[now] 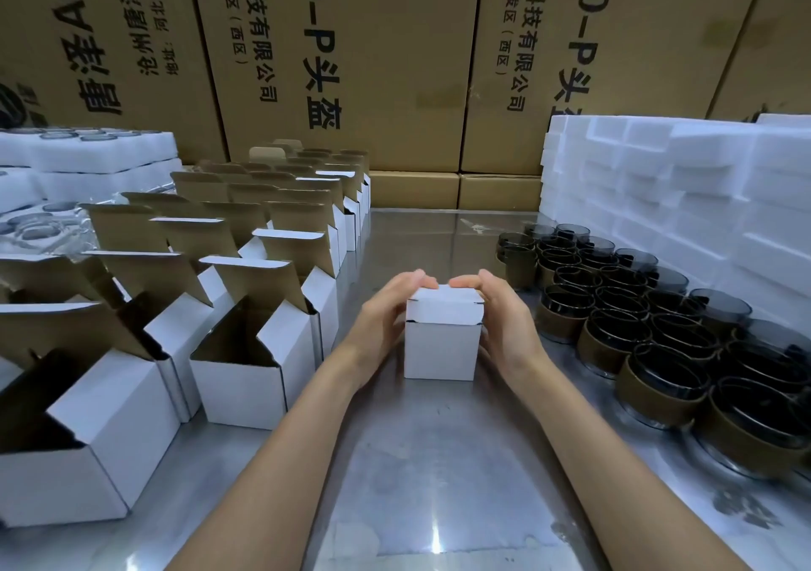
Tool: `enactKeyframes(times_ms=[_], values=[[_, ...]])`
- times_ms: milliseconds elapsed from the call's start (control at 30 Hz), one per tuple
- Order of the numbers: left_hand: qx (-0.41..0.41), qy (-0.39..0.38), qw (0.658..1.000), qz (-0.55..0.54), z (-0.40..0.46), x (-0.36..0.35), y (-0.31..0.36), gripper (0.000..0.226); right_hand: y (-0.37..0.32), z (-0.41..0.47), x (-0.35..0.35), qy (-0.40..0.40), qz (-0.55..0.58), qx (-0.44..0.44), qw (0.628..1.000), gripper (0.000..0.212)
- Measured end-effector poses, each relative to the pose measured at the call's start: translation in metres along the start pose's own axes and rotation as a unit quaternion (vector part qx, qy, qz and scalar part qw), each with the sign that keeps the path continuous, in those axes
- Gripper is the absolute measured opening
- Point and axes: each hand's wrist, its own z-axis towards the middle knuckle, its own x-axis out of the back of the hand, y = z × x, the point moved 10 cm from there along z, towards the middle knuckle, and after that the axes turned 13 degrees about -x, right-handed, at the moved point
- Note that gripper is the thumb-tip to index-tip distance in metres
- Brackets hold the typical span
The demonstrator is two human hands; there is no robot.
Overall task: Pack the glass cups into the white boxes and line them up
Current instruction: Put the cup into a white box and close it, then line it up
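Both hands [443, 324] cupped around closed white box [442, 342], behind them brown cartons [395, 65] printed "头盔"

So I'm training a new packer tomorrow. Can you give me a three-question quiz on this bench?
1. True or false: the white box between the left hand and the right hand has its lid closed.
2. The open boxes stand on which side of it? A) left B) right
3. Fill in: the glass cups wear brown ____.

Key: 1 true; 2 A; 3 sleeves.
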Motion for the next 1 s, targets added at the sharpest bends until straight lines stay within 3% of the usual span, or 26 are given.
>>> enactKeyframes(times_ms=[100,167,267,367,567,700,833,1000], values=[[0.002,-0.07,0.998,0.003,-0.001,-0.012,-0.003,0.04,0.003,0.001,-0.001,0.003,-0.018,-0.01,1.0,0.048],[-0.016,-0.056,0.998,0.011,0.0,-0.009,-0.001,0.038,0.001,-0.001,-0.005,-0.002,-0.05,0.007,0.999,0.055],[-0.038,-0.011,0.999,0.019,0.003,0.001,0.002,0.039,-0.005,-0.003,-0.005,0.009,-0.066,0.045,0.997,0.038],[-0.038,-0.024,0.999,0.004,0.001,-0.002,0.001,0.038,-0.007,-0.003,-0.001,0.029,-0.077,0.059,0.995,0.024],[-0.007,-0.078,0.997,-0.027,-0.002,-0.012,-0.002,0.017,-0.008,-0.006,-0.007,0.022,-0.114,0.073,0.991,0.028],[-0.011,-0.021,0.999,0.026,0.002,0.0,-0.004,0.008,-0.005,-0.001,-0.006,0.03,-0.136,0.075,0.987,0.03],[-0.103,0.061,0.975,0.187,0.002,0.01,0.007,0.016,-0.005,0.001,0.005,0.132,-0.222,0.118,0.959,0.03],[-0.124,0.029,0.949,0.29,0.004,0.008,-0.005,0.063,-0.004,0.011,0.017,0.183,-0.217,0.122,0.951,0.043]])
